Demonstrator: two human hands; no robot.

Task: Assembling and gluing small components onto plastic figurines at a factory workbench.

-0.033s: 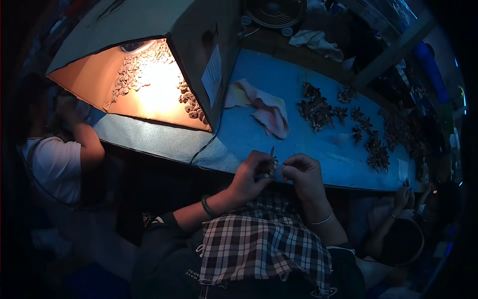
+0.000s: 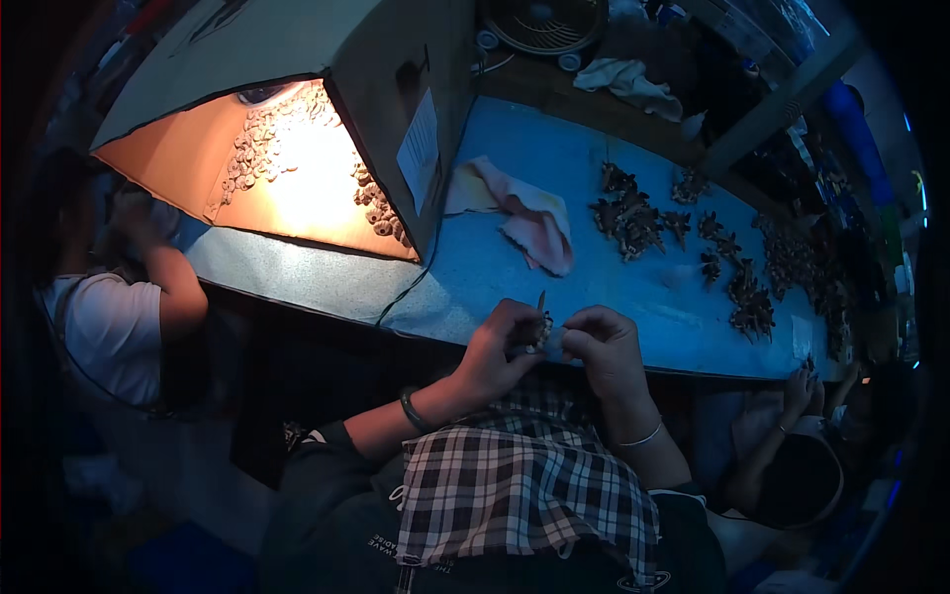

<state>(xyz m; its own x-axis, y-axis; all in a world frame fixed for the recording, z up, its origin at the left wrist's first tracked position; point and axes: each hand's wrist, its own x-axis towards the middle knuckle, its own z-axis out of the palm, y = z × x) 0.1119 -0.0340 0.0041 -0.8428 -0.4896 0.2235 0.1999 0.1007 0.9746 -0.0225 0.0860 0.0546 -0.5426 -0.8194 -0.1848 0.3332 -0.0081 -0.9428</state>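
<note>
Over the near edge of the blue-topped table, my left hand (image 2: 492,354) closes its fingers round a small dark-and-pale piece (image 2: 543,332). A pointed tip sticks up from it, and its exact kind is too small to make out. My right hand (image 2: 611,348) is just to its right, thumb and forefinger pinched together. Something small and pale, not clear enough to name, shows at those fingertips, close to the piece. A crumpled pale pink cloth (image 2: 539,213) lies on the table beyond my hands.
A cardboard box (image 2: 381,129), lit inside, holds many small round brown pieces (image 2: 259,144) at the left. Clusters of dark pointed pieces (image 2: 628,223) lie to the right. A fan (image 2: 544,22) stands behind. Other people sit at left (image 2: 109,317) and right (image 2: 792,475).
</note>
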